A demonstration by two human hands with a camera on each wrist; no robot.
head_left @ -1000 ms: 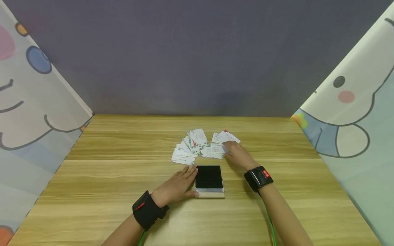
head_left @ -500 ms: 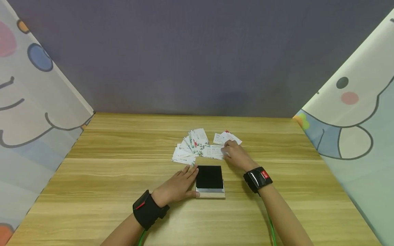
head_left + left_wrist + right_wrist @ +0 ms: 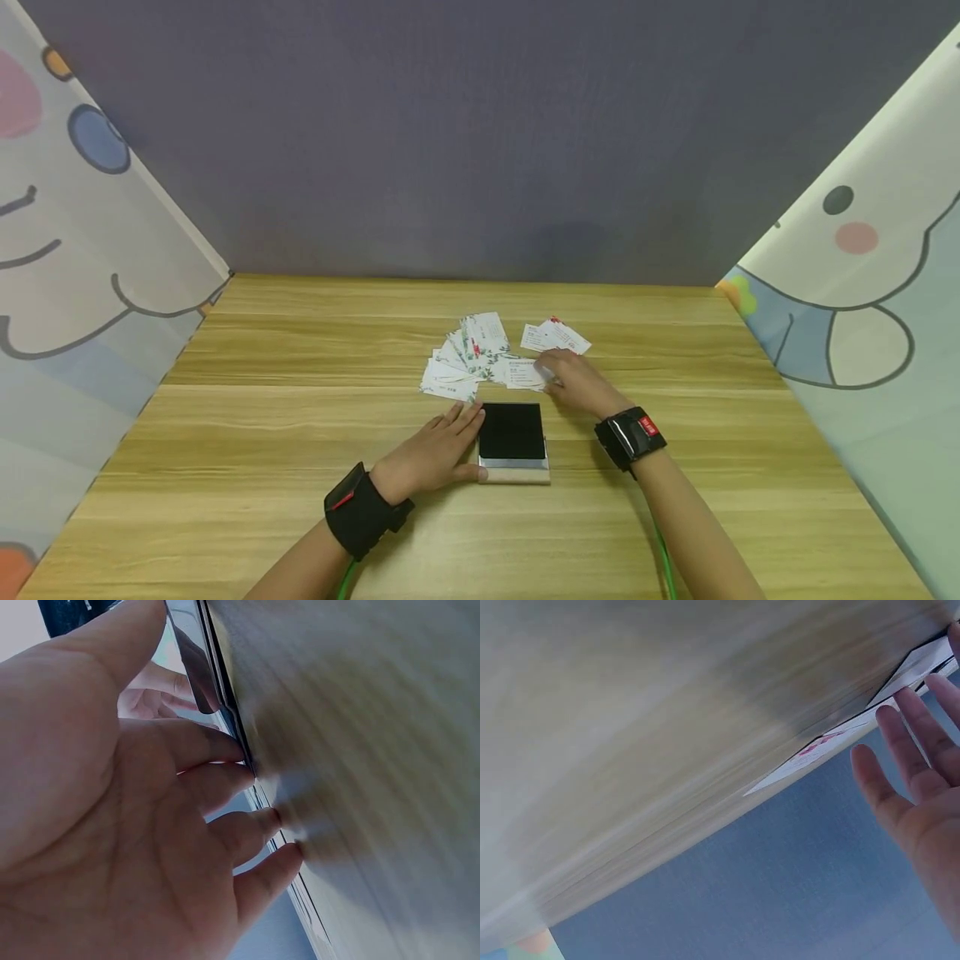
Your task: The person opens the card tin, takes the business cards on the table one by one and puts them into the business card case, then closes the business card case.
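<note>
My left hand (image 3: pixel 435 454) lies with spread, straight fingers along the left side of a flat case (image 3: pixel 512 431), which has a black top and a silver strip near its front edge. In the left wrist view, the fingertips of the left hand (image 3: pixel 187 802) touch the wooden tabletop. Beyond the case, my right hand (image 3: pixel 577 382) holds the right end of a white business card (image 3: pixel 523 373) between thumb and fingers. In the right wrist view, the right hand (image 3: pixel 922 765) is partly cut off, so the grip is only partly visible.
A fan of several business cards (image 3: pixel 450 379) with leafy prints lies to the left of the right hand. More cards (image 3: pixel 558 335), one with a red print, lie behind it. A grey panel (image 3: pixel 480 167) stands at the back edge of the wooden table (image 3: pixel 300 350).
My right hand has shifted slightly at the cards, and the card at its fingers was tilted half a second ago and now lies flatter. My left hand stays at the case.
</note>
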